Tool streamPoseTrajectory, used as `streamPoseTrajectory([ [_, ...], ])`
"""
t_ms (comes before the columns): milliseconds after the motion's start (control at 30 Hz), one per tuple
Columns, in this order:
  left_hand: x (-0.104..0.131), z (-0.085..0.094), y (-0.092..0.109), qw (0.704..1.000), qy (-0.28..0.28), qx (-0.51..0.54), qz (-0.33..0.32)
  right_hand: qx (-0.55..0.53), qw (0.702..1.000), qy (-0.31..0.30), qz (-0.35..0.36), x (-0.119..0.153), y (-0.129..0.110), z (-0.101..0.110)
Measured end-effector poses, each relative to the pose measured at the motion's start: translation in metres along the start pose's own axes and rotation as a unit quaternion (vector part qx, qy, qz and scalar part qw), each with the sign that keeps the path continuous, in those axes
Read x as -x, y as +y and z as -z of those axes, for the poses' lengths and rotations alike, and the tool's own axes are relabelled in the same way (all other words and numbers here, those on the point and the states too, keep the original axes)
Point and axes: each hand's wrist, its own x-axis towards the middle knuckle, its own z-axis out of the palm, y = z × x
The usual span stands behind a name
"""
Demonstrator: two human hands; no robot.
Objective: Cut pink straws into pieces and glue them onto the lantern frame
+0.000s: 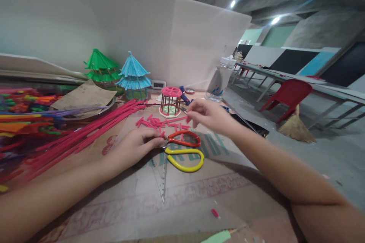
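My left hand (pixel 142 143) is closed in a pinch on a small pink piece, beside the pivot of the scissors. The scissors (pixel 185 159), with one red and one yellow handle, lie on the cardboard. Over the right end of the cut pink pieces (pixel 154 122) hangs my right hand (pixel 205 115), its fingers curled; a small pink bit shows at its fingertips. Just behind the pieces stands a round cage-like model (pixel 170 102) with a pink top and brown posts. A clear triangular ruler (pixel 161 178) lies partly under the scissors.
Long pink stems (pixel 94 131) and a multicoloured pile (pixel 19 110) lie at left. Behind are a green model (pixel 102 64), a blue model (pixel 133 76), a small clock (pixel 158 84) and a clear bottle (pixel 219 81). A dark tray (pixel 248 124) sits at the right edge.
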Motion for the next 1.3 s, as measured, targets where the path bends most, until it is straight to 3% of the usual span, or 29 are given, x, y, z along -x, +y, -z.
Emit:
streamPoseTrajectory([
  [100, -0.001, 0.002, -0.002, 0.998, 0.0, 0.043, 0.038, 0.189, 0.977, -0.029, -0.091, -0.009, 0.021, 0.041],
  [167, -0.001, 0.002, -0.004, 0.997, 0.0, 0.056, 0.054, 0.349, 0.923, -0.054, -0.153, -0.012, 0.037, 0.057],
  [233, -0.002, 0.001, -0.006, 0.996, -0.001, 0.069, 0.06, 0.41, 0.894, -0.062, -0.171, -0.012, 0.05, 0.063],
  [367, -0.003, -0.003, -0.013, 0.985, -0.001, 0.156, 0.079, 0.447, 0.88, -0.019, -0.162, -0.012, 0.059, 0.063],
  [467, -0.004, -0.006, -0.018, 0.972, 0.008, 0.217, 0.089, 0.451, 0.882, 0.021, -0.136, -0.013, 0.053, 0.058],
  [633, -0.005, -0.005, -0.012, 0.955, 0.032, 0.282, 0.086, 0.385, 0.922, 0.034, -0.028, -0.009, 0.037, 0.03],
  [767, -0.006, 0.0, -0.003, 0.935, 0.079, 0.331, 0.105, 0.408, 0.909, -0.004, 0.086, -0.013, 0.028, -0.002],
  [833, -0.007, 0.001, -0.001, 0.932, 0.087, 0.335, 0.106, 0.424, 0.898, -0.039, 0.111, -0.021, 0.024, -0.016],
  [967, -0.007, 0.001, -0.001, 0.936, 0.088, 0.327, 0.094, 0.445, 0.887, -0.082, 0.088, -0.042, 0.021, -0.035],
  [1067, -0.008, 0.0, -0.002, 0.936, 0.076, 0.331, 0.094, 0.463, 0.881, -0.078, 0.062, -0.051, 0.021, -0.045],
  [1200, -0.007, 0.0, -0.002, 0.938, 0.075, 0.325, 0.098, 0.489, 0.871, -0.016, 0.046, -0.045, 0.02, -0.048],
  [1300, -0.006, 0.002, -0.002, 0.942, 0.123, 0.302, 0.086, 0.499, 0.86, 0.077, 0.07, -0.035, 0.014, -0.043],
])
